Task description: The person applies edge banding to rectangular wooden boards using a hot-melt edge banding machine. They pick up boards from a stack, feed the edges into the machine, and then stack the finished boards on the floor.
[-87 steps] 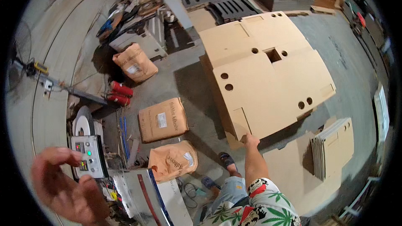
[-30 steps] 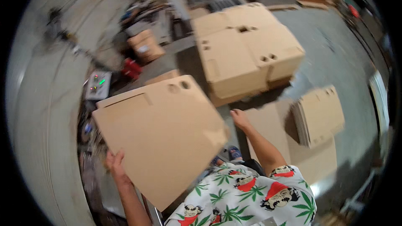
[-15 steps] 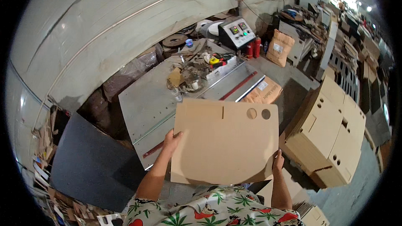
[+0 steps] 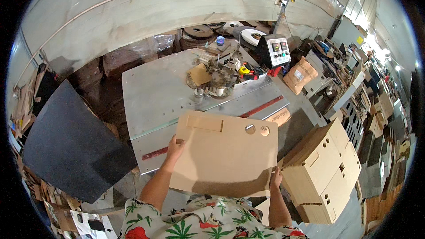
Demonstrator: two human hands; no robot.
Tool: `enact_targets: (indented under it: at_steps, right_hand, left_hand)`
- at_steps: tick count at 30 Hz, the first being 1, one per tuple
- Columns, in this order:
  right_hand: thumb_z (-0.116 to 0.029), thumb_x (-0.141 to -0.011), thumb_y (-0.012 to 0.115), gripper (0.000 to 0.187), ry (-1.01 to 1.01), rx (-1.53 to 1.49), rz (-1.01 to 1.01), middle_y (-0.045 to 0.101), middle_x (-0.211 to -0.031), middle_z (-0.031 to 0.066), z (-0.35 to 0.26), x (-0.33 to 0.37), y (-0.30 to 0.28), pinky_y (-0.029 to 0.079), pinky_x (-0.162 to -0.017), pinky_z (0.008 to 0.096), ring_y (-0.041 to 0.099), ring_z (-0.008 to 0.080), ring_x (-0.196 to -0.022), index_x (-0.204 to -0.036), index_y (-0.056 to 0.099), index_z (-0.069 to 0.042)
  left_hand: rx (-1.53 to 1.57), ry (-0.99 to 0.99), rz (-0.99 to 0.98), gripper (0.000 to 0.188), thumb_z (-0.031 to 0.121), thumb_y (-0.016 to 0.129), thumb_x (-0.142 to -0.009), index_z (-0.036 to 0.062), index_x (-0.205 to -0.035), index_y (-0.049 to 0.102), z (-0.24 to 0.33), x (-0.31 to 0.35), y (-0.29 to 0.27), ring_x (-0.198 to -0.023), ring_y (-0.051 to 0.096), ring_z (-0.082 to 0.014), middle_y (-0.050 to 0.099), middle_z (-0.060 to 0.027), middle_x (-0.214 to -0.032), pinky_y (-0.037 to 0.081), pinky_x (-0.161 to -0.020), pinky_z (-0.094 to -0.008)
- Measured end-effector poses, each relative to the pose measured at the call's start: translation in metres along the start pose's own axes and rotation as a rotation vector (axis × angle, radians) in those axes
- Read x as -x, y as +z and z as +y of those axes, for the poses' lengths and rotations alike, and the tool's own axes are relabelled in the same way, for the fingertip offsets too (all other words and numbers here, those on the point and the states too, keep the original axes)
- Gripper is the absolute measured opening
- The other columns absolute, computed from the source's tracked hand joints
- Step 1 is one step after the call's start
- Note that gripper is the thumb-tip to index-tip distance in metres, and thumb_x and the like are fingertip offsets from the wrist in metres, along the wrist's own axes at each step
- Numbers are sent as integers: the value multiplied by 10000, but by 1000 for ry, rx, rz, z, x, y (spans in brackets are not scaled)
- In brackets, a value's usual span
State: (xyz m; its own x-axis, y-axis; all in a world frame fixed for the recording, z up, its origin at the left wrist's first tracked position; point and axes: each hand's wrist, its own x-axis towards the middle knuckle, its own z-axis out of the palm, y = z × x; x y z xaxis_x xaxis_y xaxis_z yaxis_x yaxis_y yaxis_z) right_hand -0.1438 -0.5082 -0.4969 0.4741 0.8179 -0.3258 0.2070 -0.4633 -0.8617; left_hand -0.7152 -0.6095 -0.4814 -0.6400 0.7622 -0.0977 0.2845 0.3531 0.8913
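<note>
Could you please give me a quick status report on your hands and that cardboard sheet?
Left hand and right hand both grip the cardboard sheet by its edges. Sheet held flat over the metal table. Machine head stands farther back on it.

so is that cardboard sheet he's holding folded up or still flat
Flat. The cardboard sheet is spread open as one unfolded panel, held at its edges by the left hand and right hand over the metal table.
</note>
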Motion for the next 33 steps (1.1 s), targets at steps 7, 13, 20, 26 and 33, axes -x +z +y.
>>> enact_targets:
  at_steps: [7,13,20,26,33]
  right_hand:
    - [-590,-1005,605,610,-67,3,-196,584,-731,35,-15,-74,17,456,-649,386,546,170,-670,-884,682,3]
    - [-646,-1003,573,673,-54,115,-359,532,-747,25,-31,-152,38,433,-702,386,489,176,-711,-885,677,8]
    - [-648,-1020,545,683,-50,45,-468,538,-724,51,-61,-191,70,444,-689,426,521,201,-727,-839,635,4]
    - [-593,-1027,569,627,135,-75,-550,696,-969,106,-67,-184,69,509,-784,456,641,259,-865,-1186,698,0]
    - [-724,-930,624,898,104,335,-571,642,-1344,166,-45,-216,48,490,-1001,504,628,309,-1188,-1380,610,53]
  left_hand:
    - [-523,-247,94,684,523,725,-881,182,-1457,589,20,-12,23,-1416,400,-374,458,-170,-1536,322,-1141,-602]
    - [-449,-274,151,692,507,745,-873,256,-1496,579,39,-2,47,-1448,344,-349,398,-48,-1578,282,-1155,-605]
    - [-491,-427,260,725,428,809,-859,314,-1524,544,55,-3,68,-1444,343,-331,418,-15,-1558,268,-1165,-576]
    - [-505,-460,258,755,424,809,-848,368,-1542,514,48,-2,66,-1442,346,-330,419,-25,-1553,276,-1159,-571]
    - [-505,-414,141,825,545,825,-799,420,-1543,492,52,-9,53,-1430,379,-352,426,-39,-1552,301,-1124,-612]
